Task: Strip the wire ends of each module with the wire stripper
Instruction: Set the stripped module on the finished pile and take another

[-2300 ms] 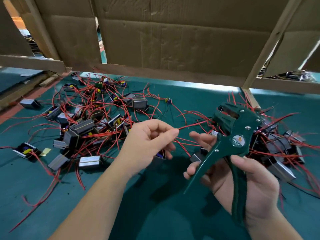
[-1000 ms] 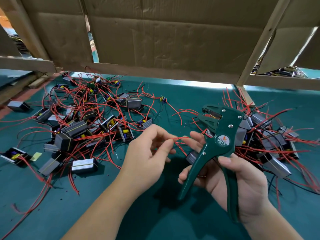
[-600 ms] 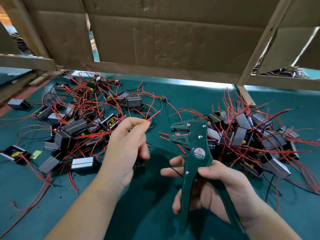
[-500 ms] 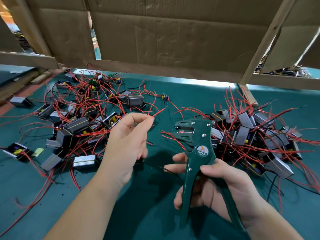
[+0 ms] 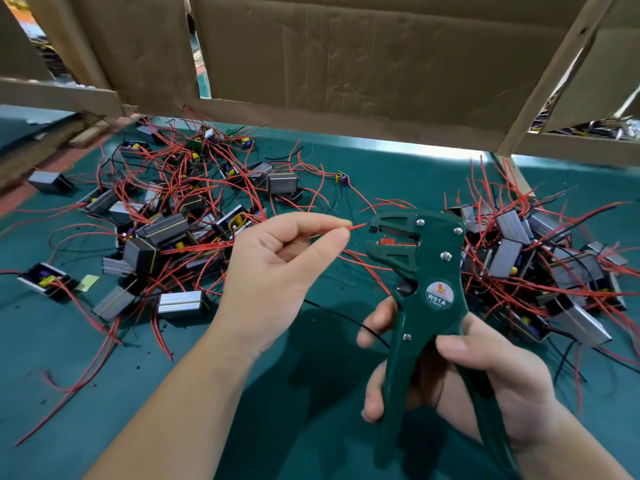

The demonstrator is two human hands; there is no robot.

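Left hand (image 5: 273, 271) pinching red wire (image 5: 358, 226), tip now just beside stripper (image 5: 426, 271) mouth, nearer than 0.5 s ago. Right hand (image 5: 485, 375) gripping green handles, jaws gaping. Round label reading "W01A". Modules (image 5: 166, 230) lying in 2 heaps either side.

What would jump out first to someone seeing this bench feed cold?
The green wire stripper at centre right, gripped by the right hand, with a red wire end pinched by the left hand just short of its jaws. Behind them, red-wired modules litter the teal table: a spread-out heap at left and a tighter pile at right.
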